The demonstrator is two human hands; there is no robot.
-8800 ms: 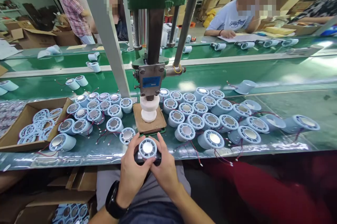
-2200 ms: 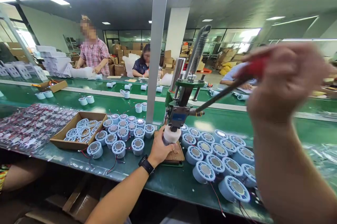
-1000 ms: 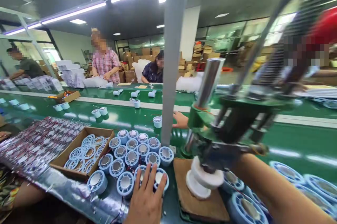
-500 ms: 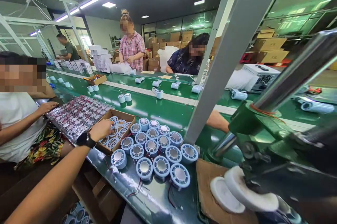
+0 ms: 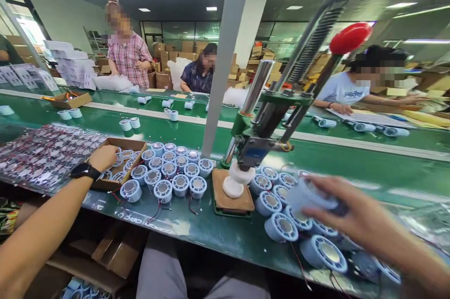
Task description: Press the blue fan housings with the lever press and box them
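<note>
My left hand (image 5: 104, 158), with a black watch (image 5: 85, 171) on the wrist, reaches into a cardboard box (image 5: 139, 150) of pale blue rings (image 5: 118, 176); its fingertips pinch at a ring there. My right hand (image 5: 337, 200), blurred by motion, grips a light blue round housing (image 5: 309, 196) above a group of similar housings (image 5: 281, 227). Another group of blue housings with silver discs (image 5: 163, 190) stands between the box and the press. White round pads (image 5: 233, 187) sit on the press's brown base (image 5: 225, 203).
A green hand press (image 5: 255, 149) with a red knob (image 5: 351, 38) stands in the middle beside a grey post (image 5: 225, 64). Wired boards (image 5: 45, 158) cover the left side. Behind run green belts (image 5: 351, 163) with blue parts; several people sit or stand beyond.
The view has swung to the right, bringing the whole press and the right-hand group of housings into sight. My right hand now shows with a housing. My left hand remains at the ring box.
</note>
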